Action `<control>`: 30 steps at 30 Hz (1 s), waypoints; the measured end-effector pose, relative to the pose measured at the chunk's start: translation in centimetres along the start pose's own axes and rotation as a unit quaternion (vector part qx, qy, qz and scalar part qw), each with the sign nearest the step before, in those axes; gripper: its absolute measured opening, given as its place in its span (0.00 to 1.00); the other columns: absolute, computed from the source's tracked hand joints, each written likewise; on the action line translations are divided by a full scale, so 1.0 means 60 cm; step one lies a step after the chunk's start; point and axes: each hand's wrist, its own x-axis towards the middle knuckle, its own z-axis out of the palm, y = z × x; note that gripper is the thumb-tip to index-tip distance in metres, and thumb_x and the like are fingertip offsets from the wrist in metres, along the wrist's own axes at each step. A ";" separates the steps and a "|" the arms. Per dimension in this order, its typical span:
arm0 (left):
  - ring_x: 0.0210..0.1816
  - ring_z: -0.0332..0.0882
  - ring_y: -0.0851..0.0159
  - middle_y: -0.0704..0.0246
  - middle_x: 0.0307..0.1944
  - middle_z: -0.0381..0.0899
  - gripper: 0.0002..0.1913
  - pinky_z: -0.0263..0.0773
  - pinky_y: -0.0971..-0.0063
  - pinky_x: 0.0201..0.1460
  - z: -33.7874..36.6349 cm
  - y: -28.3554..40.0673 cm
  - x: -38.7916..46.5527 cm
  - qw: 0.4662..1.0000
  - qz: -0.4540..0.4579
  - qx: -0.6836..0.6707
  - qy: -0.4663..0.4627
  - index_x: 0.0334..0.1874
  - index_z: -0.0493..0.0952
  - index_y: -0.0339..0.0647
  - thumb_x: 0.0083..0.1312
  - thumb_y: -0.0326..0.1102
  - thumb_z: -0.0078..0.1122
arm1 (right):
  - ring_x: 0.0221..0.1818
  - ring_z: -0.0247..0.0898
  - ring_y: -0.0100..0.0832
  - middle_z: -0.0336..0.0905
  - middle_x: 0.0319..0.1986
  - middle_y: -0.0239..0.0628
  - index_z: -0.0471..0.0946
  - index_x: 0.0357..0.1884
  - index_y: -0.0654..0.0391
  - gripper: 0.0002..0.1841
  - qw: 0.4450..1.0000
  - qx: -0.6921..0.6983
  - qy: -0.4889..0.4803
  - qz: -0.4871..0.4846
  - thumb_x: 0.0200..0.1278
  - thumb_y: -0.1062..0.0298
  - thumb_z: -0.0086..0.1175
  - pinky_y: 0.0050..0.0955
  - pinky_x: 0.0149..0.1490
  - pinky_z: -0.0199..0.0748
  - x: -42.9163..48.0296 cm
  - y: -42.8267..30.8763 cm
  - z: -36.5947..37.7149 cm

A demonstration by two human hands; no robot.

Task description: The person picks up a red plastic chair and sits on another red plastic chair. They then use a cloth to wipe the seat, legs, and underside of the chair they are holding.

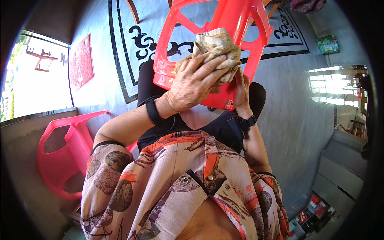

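Observation:
A red plastic chair is tipped in front of me, between my knees, its open frame reaching to the top of the view. My left hand lies spread on a crumpled, stained tan cloth, pressing it against the red plastic. At the chair's lower right edge is my right hand, its thumb side against the plastic and its fingers partly hidden behind it. A small label with writing is stuck near the chair's bottom edge. Both wrists wear dark bands.
A pink plastic chair stands at the left by a low wall. Orange-brown furniture legs show at the top. A green box sits at the upper right, and a grey cabinet with assorted items at the lower right.

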 end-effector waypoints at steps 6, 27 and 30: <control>0.64 0.75 0.50 0.63 0.68 0.76 0.29 0.69 0.54 0.67 -0.026 -0.042 -0.087 0.999 -0.010 -0.042 -0.018 0.66 0.79 0.50 0.58 0.32 0.69 | 0.42 0.65 0.36 0.71 0.37 0.39 0.66 0.61 0.59 0.14 0.968 -0.242 -0.020 -0.059 0.83 0.63 0.42 0.35 0.51 0.65 -0.016 0.031 -0.030; 0.52 0.77 0.47 0.56 0.51 0.80 0.16 0.74 0.58 0.58 -0.045 -0.079 -0.135 0.984 -0.133 -0.116 -0.029 0.55 0.84 0.39 0.64 0.24 0.64 | 0.31 0.61 0.37 0.69 0.25 0.44 0.70 0.35 0.71 0.28 0.964 -0.161 0.075 -0.197 0.86 0.54 0.36 0.38 0.39 0.61 0.003 0.050 -0.007; 0.54 0.76 0.47 0.57 0.52 0.80 0.18 0.74 0.56 0.61 -0.044 -0.046 -0.097 0.993 -0.070 -0.096 -0.017 0.57 0.85 0.41 0.64 0.29 0.68 | 0.29 0.58 0.36 0.62 0.23 0.46 0.67 0.33 0.70 0.27 0.957 -0.147 0.111 -0.225 0.87 0.55 0.34 0.41 0.37 0.57 0.018 0.072 0.004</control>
